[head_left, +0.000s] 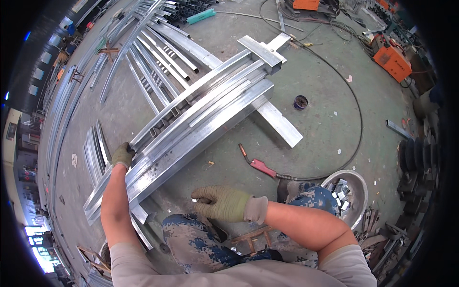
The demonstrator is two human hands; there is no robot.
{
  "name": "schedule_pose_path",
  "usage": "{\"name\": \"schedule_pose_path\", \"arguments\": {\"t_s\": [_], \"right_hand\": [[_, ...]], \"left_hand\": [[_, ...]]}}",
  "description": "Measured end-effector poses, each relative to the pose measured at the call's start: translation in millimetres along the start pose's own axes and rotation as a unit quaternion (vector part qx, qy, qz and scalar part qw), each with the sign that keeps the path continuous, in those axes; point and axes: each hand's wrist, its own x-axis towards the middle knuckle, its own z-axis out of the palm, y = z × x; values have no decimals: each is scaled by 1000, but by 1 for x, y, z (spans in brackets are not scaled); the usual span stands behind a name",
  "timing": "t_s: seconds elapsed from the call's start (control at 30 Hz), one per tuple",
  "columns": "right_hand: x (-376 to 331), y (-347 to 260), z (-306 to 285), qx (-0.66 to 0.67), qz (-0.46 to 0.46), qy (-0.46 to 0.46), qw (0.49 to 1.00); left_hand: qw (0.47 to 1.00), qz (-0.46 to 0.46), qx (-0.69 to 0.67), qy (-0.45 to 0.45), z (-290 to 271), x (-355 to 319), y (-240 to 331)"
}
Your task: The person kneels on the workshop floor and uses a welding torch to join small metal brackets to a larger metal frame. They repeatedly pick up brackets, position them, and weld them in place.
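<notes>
My left hand, in a green work glove, rests at the near left part of a long galvanized steel frame, its fingers bent over the edge of a steel channel. Above my knees, my right hand, also gloved, is closed with its fingers pointing left. A small bright metal piece shows at its fingertips. Right of the frame, a red-handled welding torch lies on the floor. By my right knee stands a round metal bowl holding several small metal pieces.
The frame lies across flat steel bars. A small dark can stands to its right. The torch's cable curves over the floor towards orange welding machines. Steel tubes lie at the far left.
</notes>
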Motion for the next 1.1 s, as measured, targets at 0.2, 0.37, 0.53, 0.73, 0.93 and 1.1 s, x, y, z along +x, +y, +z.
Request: {"name": "schedule_pose_path", "arguments": {"t_s": [0.2,0.37,0.53,0.73,0.93,1.1], "right_hand": [[0,-6,-3,6,25,0,1000],[-3,-5,10,-114,-57,13,992],[-21,-4,-8,-136,-103,108,979],[-68,-28,-43,-52,-194,207,958],[-186,0,-106,21,-279,385,880],[-309,193,-174,109,-26,589,800]], "left_hand": [[997,5,-34,68,11,1,6],[958,23,-80,274,40,-15,-42],[925,147,-292,193,26,-109,88],[866,132,-471,106,30,-219,149],[835,104,-521,139,24,-249,141],[821,98,-542,151,24,-258,147]]}}
